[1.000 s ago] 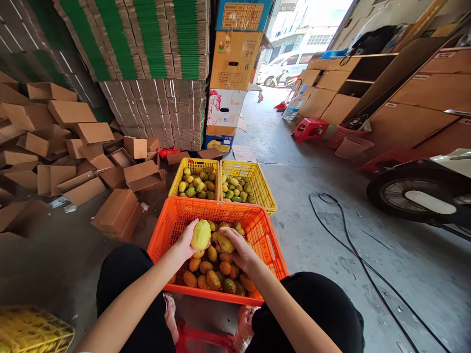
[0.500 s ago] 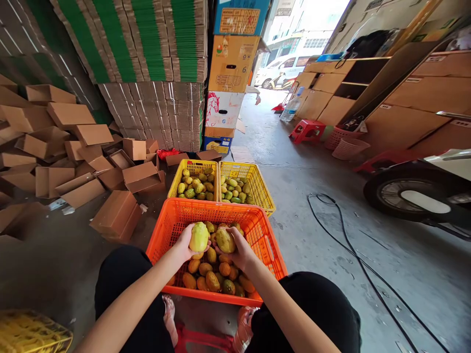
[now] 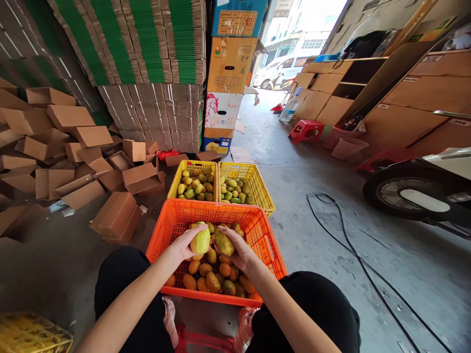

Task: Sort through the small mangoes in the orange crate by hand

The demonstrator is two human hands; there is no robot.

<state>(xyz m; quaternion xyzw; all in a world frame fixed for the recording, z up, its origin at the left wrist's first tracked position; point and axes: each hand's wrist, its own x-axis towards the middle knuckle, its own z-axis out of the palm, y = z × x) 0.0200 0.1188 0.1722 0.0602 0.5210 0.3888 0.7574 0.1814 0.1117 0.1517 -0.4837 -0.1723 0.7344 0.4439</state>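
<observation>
An orange plastic crate [image 3: 162,230] sits on the floor between my knees, holding several yellow, orange and green fruits. My left hand [image 3: 184,245] is closed round a pale yellow-green fruit [image 3: 200,241] above the crate. My right hand [image 3: 237,249] grips a darker olive-yellow fruit [image 3: 224,242] right beside it; the two fruits nearly touch. Behind the orange crate stand two yellow crates side by side, the left yellow crate [image 3: 178,177] with yellow-green fruit and the right yellow crate [image 3: 264,189] with greener fruit.
Loose brown cardboard boxes [image 3: 117,215] litter the floor at left, before tall stacks of flat cartons [image 3: 154,113]. A black cable [image 3: 349,245] snakes across the concrete at right, near a scooter wheel [image 3: 408,198]. Another yellow crate [image 3: 29,333] sits at bottom left. A red stool [image 3: 309,130] stands further back.
My left hand has turned its fruit over, fingers now on top of it. My right hand has lifted its fruit slightly and brought it close to the other one.
</observation>
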